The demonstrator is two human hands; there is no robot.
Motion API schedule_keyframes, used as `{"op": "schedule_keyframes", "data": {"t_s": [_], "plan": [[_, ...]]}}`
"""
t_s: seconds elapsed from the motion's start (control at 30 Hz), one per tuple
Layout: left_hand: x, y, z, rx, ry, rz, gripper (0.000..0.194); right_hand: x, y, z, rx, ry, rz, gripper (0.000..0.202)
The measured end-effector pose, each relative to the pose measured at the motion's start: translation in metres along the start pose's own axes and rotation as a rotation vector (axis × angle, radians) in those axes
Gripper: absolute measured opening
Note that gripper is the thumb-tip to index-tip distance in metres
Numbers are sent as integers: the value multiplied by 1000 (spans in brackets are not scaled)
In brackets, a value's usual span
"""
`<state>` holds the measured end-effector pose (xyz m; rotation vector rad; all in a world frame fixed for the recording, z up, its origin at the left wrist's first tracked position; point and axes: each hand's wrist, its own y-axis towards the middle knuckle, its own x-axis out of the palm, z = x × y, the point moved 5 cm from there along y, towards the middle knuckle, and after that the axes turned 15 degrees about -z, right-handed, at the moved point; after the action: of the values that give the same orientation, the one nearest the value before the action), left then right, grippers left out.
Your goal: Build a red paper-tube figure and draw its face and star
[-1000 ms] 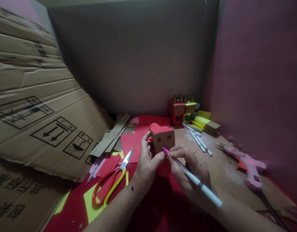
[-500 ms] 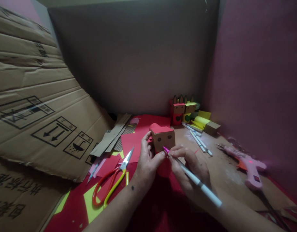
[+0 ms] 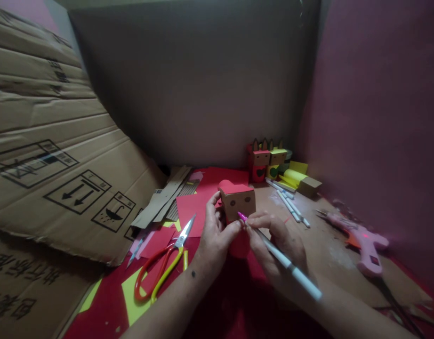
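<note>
At nine o'clock, the cardboard carton (image 3: 90,155) bears black framed signs: a double-arrow sign (image 3: 76,193), its arrows aimed toward seven o'clock, an umbrella sign (image 3: 111,212) with raindrops, and a third pictogram (image 3: 33,165) (too smudged to make out). Large Chinese characters (image 3: 26,273) on the lower cardboard flap (image 3: 67,282), at eight o'clock, seem to include 执行标准. Small print (image 3: 58,70) at ten o'clock is illegible.
</note>
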<state>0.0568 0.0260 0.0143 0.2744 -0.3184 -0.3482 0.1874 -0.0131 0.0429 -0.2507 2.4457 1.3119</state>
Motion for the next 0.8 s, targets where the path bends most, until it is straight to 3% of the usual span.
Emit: {"op": "schedule_keyframes", "data": {"t_s": [0.8], "plan": [[0,0,1,-2,9,7,73,1,0,-1,-12,20,-13,23]]}}
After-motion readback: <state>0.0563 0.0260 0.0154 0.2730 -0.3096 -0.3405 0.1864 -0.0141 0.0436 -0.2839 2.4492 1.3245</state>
